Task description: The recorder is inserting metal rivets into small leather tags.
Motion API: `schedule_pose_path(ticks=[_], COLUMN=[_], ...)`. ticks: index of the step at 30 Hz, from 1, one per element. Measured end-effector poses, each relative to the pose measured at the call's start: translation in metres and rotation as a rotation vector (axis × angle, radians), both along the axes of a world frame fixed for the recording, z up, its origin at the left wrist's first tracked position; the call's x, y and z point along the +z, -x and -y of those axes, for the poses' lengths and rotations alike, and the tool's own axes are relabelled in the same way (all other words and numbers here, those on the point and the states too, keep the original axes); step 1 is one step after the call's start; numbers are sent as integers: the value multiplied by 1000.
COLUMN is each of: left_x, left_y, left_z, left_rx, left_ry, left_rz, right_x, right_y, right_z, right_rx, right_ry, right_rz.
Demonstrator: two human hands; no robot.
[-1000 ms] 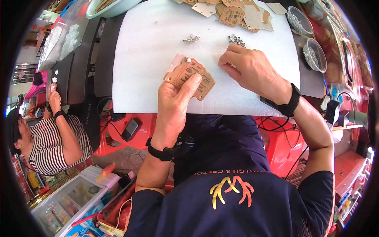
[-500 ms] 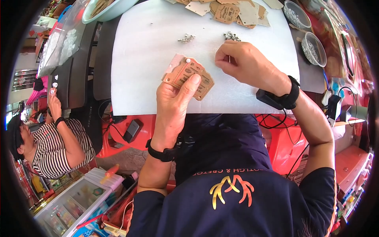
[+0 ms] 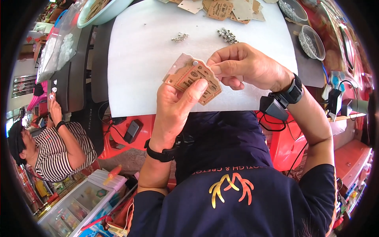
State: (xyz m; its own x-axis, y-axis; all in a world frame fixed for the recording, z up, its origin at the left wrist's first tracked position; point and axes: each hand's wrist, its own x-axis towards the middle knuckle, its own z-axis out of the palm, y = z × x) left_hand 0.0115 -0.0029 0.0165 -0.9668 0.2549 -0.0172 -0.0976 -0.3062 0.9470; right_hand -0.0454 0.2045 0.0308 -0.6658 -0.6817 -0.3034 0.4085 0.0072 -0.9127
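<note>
My left hand (image 3: 171, 108) grips a small stack of printed brown cardboard tags (image 3: 185, 75) with scalloped edges and corner holes, thumb on top. A round silvery rivet (image 3: 195, 63) sits at the stack's upper corner. At the right edge of the tags, my right hand (image 3: 252, 67) is closed in a pinch, its thumb and forefinger by another corner. Whatever it pinches is too small or hidden to name. Beyond the hands lie a small heap of metal rivets (image 3: 180, 37) and a larger, darker heap of metal rivets (image 3: 227, 35).
More cardboard tags (image 3: 220, 10) are piled at the white sheet's (image 3: 134, 75) far edge. Two clear bowls of small metal parts, a far bowl (image 3: 293, 10) and a nearer bowl (image 3: 312, 42), stand right. A pale basin (image 3: 114, 14) is far left. Another person (image 3: 65, 148) sits at left.
My right hand has come from beside the rivet heap down and left to the tags' edge. The tags have turned slightly and shifted right in my left hand.
</note>
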Motion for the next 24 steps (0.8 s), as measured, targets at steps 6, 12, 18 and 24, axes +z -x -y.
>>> schedule_pose_path(ticks=[6,12,18,24], left_x=[1,2,-1,-1], left_y=[-2,-3,-2,-1], left_z=[-1,0,-1,1], left_rx=[-27,-44,-33,-41], left_ry=[2,16,31,28], left_rz=[-13,-4,-18,-18], right_x=[1,6,1,15], right_y=[-3,-4,-7,-15], right_z=[1,0,-4,-1], right_rx=[-45,-47,-70,-125], right_ry=[-21,-42,1,-49], right_rz=[57,68,82,85])
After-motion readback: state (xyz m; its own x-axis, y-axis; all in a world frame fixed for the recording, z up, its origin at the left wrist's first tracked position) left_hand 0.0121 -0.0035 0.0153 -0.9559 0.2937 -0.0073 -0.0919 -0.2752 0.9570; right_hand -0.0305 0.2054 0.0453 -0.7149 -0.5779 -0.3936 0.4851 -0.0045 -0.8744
